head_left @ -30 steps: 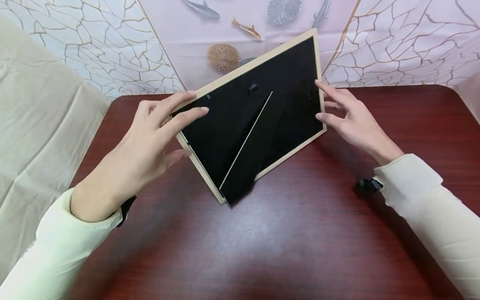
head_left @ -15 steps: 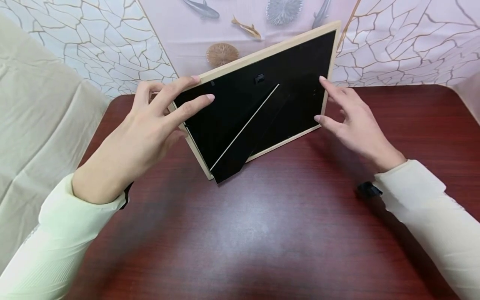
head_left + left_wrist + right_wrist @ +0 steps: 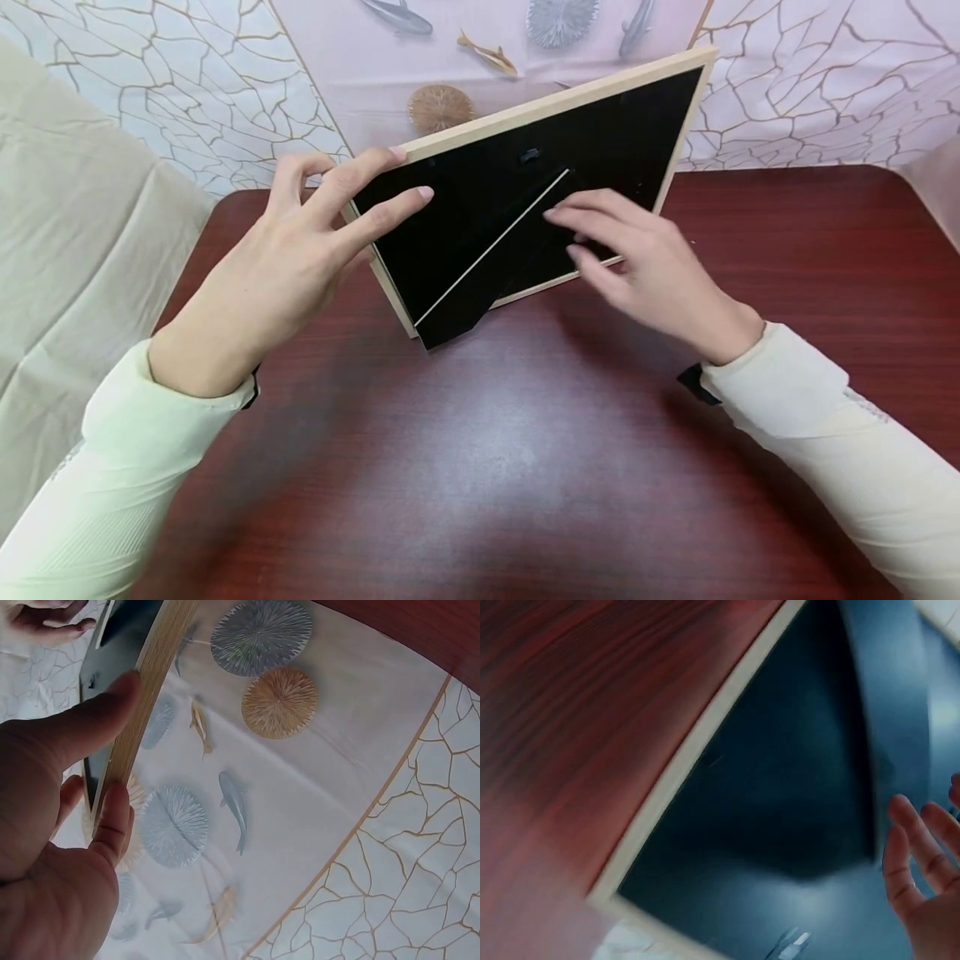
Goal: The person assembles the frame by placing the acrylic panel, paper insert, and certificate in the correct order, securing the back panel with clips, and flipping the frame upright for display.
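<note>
A picture frame [image 3: 562, 105] with a pale wooden border stands on the table, leaning and turned at an angle, its black back toward me. Its black easel leg [image 3: 474, 292] slants down across the back to the lower left. My left hand [image 3: 277, 267] holds the frame's upper left corner, two fingertips near the top border; the left wrist view shows the thumb on the wooden edge [image 3: 142, 697]. Before the leg's upper part hovers my right hand [image 3: 656, 267], fingers loosely bent, slightly blurred. In the right wrist view these fingers [image 3: 922, 847] appear apart from the backing.
The dark red wooden table [image 3: 510, 467] extends in front of the frame and to both sides. Behind it hangs a patterned cloth [image 3: 480, 50] with fish and round motifs. A beige cloth [image 3: 75, 250] borders the left side.
The frame has swung more upright, its right end shifting right and its lower edge moving away from me. My right hand has left the right border and moved left toward the leg.
</note>
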The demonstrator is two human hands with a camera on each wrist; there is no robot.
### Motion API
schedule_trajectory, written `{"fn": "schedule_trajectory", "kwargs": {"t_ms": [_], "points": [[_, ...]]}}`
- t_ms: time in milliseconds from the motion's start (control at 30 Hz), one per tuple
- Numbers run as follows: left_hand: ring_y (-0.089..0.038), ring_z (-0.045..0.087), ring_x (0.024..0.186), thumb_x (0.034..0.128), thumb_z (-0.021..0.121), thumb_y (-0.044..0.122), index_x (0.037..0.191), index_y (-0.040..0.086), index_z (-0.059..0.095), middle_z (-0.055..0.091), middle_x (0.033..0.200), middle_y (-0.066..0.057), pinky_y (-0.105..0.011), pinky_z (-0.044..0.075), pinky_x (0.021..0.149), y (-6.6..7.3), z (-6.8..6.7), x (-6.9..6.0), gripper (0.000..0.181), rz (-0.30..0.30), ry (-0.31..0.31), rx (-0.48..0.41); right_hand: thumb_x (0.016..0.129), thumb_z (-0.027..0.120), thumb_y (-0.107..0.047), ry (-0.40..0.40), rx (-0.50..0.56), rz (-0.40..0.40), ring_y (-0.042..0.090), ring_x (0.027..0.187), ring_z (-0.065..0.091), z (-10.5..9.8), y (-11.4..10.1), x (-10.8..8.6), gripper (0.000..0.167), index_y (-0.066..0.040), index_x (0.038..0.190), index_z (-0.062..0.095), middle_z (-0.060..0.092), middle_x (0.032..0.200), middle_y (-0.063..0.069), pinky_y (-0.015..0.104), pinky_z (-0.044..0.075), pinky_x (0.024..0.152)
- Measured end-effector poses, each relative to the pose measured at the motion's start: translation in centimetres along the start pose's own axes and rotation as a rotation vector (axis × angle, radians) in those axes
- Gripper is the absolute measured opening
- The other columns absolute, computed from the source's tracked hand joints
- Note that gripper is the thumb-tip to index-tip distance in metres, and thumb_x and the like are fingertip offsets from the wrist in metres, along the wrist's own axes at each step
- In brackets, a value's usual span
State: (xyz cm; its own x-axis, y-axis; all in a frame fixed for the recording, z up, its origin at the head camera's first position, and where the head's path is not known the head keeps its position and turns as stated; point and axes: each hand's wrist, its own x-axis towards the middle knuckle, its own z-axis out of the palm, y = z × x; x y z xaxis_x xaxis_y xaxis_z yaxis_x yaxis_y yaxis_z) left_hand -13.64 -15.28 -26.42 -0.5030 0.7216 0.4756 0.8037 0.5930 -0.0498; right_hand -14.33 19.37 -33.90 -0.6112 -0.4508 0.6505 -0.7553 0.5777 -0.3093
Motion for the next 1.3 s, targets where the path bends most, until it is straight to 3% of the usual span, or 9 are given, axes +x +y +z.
{"fn": "schedule_trajectory", "kwargs": {"t_ms": [133,233,333,500,700,933,1167,1300], "points": [[-0.043,0.042,0.123,0.0951,0.044,-0.026,0.154,0.026,0.054,0.046,0.160,-0.006,-0.043,0.053,0.068,-0.1,0.4,0.0,0.079,0.012,0.020,0.025,0.095,0.066,0.003,-0.052,0.011,-0.067,0.022,0.114,0.068,1.0,-1.3,1.4,0.038,-0.004,0.131,0.071,0.068,0.131,0.014,0.017,0.055,0.080],[-0.044,0.042,0.123,0.0944,0.042,-0.028,0.153,0.025,0.054,0.045,0.161,-0.006,-0.044,0.053,0.067,-0.3,0.7,0.0,0.080,0.027,0.032,0.055,0.095,0.067,-0.001,-0.101,-0.009,-0.060,0.024,0.105,0.069,1.6,-1.8,2.2,0.036,-0.005,0.130,0.072,0.067,0.130,0.014,0.033,0.057,0.074],[-0.044,0.042,0.122,0.0936,0.042,-0.029,0.153,0.024,0.054,0.044,0.163,-0.006,-0.043,0.052,0.065,-0.5,0.9,0.0,0.080,0.046,0.035,0.100,0.096,0.069,-0.004,-0.163,-0.033,-0.028,0.025,0.090,0.068,2.1,-2.1,2.6,0.033,-0.007,0.128,0.073,0.065,0.127,0.014,0.040,0.055,0.071],[-0.046,0.043,0.121,0.0953,0.042,-0.026,0.153,0.022,0.053,0.044,0.163,-0.004,-0.041,0.052,0.063,-0.8,1.1,-0.1,0.076,0.068,0.036,0.159,0.096,0.070,-0.005,-0.210,-0.036,0.000,0.019,0.074,0.063,2.3,-2.3,2.6,0.025,-0.007,0.120,0.077,0.060,0.121,0.013,0.035,0.054,0.067],[-0.045,0.043,0.119,0.0974,0.039,-0.024,0.152,0.022,0.054,0.046,0.162,-0.002,-0.041,0.052,0.066,-1.4,1.5,-0.1,0.073,0.085,0.070,0.203,0.095,0.068,-0.001,-0.208,-0.002,-0.020,0.017,0.074,0.062,1.8,-2.4,2.1,0.019,-0.007,0.110,0.079,0.058,0.116,0.009,0.031,0.052,0.066],[-0.044,0.046,0.119,0.0984,0.037,-0.024,0.152,0.025,0.055,0.050,0.159,0.001,-0.036,0.046,0.055,-2.4,2.2,-0.5,0.075,0.141,0.126,0.284,0.094,0.069,0.002,-0.213,0.016,-0.065,0.017,0.077,0.059,1.2,-2.7,1.3,0.018,-0.009,0.107,0.077,0.058,0.114,0.007,0.031,0.049,0.067],[-0.044,0.048,0.116,0.0980,0.038,-0.025,0.155,0.026,0.052,0.049,0.160,0.003,-0.036,0.044,0.062,-3.4,3.1,-0.9,0.078,0.204,0.178,0.351,0.093,0.068,0.005,-0.222,0.003,-0.115,0.021,0.079,0.058,1.1,-3.0,0.8,0.022,-0.009,0.108,0.076,0.058,0.113,0.009,0.033,0.049,0.068],[-0.045,0.050,0.116,0.0985,0.043,-0.024,0.154,0.028,0.053,0.050,0.159,0.005,-0.042,0.049,0.072,-3.8,3.7,-1.1,0.076,0.223,0.224,0.374,0.092,0.066,0.006,-0.224,-0.009,-0.135,0.021,0.075,0.057,1.1,-3.2,0.6,0.022,-0.008,0.107,0.075,0.058,0.111,0.009,0.033,0.048,0.066]]}}
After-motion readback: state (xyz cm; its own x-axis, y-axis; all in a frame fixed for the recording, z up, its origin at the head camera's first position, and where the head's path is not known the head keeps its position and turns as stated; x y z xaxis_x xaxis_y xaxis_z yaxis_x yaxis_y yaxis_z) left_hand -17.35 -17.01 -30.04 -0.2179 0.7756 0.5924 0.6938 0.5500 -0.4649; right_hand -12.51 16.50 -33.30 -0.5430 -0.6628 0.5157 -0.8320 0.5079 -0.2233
